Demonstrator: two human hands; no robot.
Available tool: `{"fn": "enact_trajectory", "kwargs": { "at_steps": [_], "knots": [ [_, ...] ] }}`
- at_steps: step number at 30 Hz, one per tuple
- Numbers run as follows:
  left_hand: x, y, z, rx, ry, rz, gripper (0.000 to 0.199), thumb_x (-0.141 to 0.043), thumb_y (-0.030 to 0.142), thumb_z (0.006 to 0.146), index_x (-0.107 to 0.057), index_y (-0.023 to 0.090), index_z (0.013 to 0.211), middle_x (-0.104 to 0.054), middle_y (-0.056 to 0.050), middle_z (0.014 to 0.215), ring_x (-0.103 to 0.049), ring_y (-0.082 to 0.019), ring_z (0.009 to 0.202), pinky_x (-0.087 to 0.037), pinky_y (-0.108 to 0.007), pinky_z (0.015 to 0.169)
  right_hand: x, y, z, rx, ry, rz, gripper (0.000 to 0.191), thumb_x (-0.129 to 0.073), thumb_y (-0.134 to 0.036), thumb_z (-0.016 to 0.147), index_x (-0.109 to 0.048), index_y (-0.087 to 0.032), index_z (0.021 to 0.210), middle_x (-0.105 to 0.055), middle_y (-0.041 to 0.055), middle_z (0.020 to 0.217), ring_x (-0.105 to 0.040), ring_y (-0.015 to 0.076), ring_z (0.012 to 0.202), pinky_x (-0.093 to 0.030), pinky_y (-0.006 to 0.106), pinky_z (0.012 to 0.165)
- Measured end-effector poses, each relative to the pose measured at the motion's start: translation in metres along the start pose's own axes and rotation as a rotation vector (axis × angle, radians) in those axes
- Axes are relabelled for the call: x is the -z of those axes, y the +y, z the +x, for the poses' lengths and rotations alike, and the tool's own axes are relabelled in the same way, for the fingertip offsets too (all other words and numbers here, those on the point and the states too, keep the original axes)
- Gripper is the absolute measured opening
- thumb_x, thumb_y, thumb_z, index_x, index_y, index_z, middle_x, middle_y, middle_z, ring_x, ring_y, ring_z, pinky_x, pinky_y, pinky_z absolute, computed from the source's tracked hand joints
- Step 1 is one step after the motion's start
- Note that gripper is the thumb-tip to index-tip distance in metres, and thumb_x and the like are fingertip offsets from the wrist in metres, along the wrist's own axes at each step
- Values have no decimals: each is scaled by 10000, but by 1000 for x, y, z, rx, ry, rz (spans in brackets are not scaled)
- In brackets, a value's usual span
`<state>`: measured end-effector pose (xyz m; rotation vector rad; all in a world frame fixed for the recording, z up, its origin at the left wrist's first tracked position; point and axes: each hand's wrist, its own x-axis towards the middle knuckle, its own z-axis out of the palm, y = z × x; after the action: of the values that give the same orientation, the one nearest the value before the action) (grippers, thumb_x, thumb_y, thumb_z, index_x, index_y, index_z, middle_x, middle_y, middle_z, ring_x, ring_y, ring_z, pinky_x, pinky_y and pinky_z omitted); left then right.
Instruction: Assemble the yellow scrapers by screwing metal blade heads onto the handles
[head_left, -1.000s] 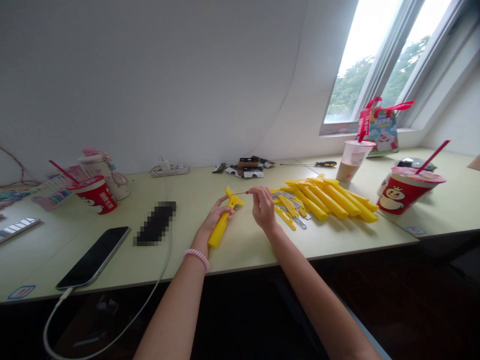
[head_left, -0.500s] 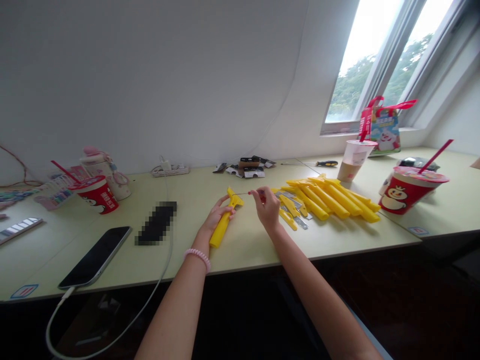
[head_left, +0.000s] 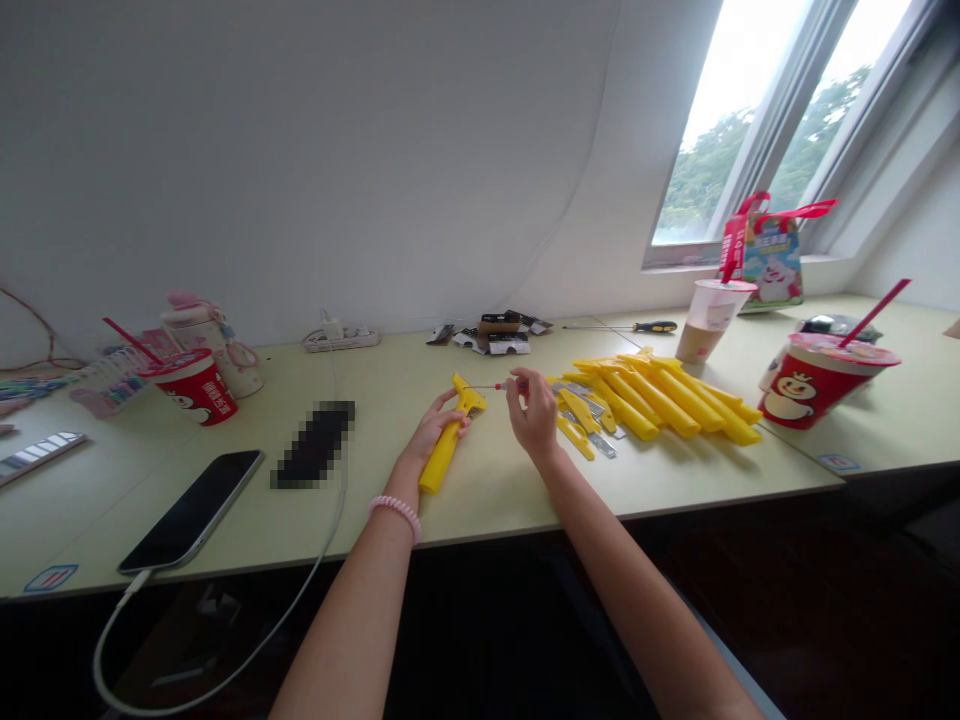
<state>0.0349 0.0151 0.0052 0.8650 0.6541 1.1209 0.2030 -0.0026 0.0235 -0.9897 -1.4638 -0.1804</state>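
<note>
Desk [head_left: 495, 500], scraper [head_left: 442, 458] in L hand [head_left: 431, 432], R hand [head_left: 534, 415] beside

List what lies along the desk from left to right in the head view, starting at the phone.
Black smartphone → left hand gripping a yellow scraper → thin metal rod → right hand pinching it → pile of yellow scrapers → red paper cup

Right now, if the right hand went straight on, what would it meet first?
Likely the yellow scraper in the left hand, ahead of the small screwdriver that the right hand pinches; depth is unclear.
</note>
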Motion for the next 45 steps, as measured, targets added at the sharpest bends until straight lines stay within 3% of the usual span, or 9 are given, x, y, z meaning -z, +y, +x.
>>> {"fn": "enact_trajectory", "kwargs": {
  "at_steps": [5,12,19,23,27,33,38,41,45],
  "knots": [
    [1,0,0,-3,-18,-7,672,-589,31,642,-367,193,1256,-587,-74,832,-532,-73,564,-373,-161,459,0,3,-4,-102,-27,-66,168,-427,-341,851,-499,-189,859,-446,-53,494,-394,92,427,-270,210,458],
    [1,-1,1,-10,-2,6,667,-579,30,652,-354,171,1264,-573,-51,731,-528,-78,547,-371,-154,447,0,1,0,-89,-78,6,128,-345,-263,855,-422,-181,916,-535,39,763,-514,152,681,-369,247,575],
    [0,-1,0,-3,-32,22,687,-589,34,638,-356,187,1265,-589,-64,829,-537,-73,555,-381,-155,448,1,4,0,-177,-71,49,145,-426,-332,845,-432,-197,794,-476,-52,544,-389,85,437,-282,202,464],
    [-1,0,-1,14,-10,16,691,-594,25,631,-360,179,1262,-588,-69,821,-534,-73,552,-377,-151,443,0,8,1,-231,-99,89,111,-359,-267,859,-416,-204,788,-476,-33,601,-435,107,502,-295,218,487],
    [-1,0,-1,11,-15,12,685,-584,20,635,-358,173,1262,-588,-82,841,-535,-76,549,-372,-154,440,-1,11,3,-190,-44,98,62,-366,-219,838,-411,-201,798,-489,-3,689,-471,127,603,-345,234,542],
    [-2,0,-1,18,-37,17,667,-572,19,645,-358,179,1256,-591,-91,881,-538,-76,555,-379,-166,456,2,8,1,-173,-24,80,134,-461,-321,827,-433,-198,783,-476,-43,567,-409,85,458,-300,206,461],
    [-1,0,-2,7,-28,29,673,-587,44,646,-352,181,1261,-588,-70,821,-540,-80,566,-377,-156,456,2,5,-1,-139,-127,77,107,-369,-253,853,-425,-200,779,-465,-22,617,-436,112,533,-305,230,497],
    [-1,0,-1,10,-26,27,674,-587,43,644,-348,184,1258,-583,-65,816,-538,-77,561,-374,-152,451,1,5,0,-129,-89,98,77,-351,-214,840,-416,-199,802,-464,-7,670,-451,122,582,-327,238,522],
    [-2,0,-2,15,-48,34,658,-577,36,648,-346,183,1246,-587,-76,829,-537,-78,556,-375,-158,451,1,6,1,-164,-35,147,100,-424,-297,835,-424,-201,808,-473,-31,614,-427,100,500,-314,213,467]
  ]
}}
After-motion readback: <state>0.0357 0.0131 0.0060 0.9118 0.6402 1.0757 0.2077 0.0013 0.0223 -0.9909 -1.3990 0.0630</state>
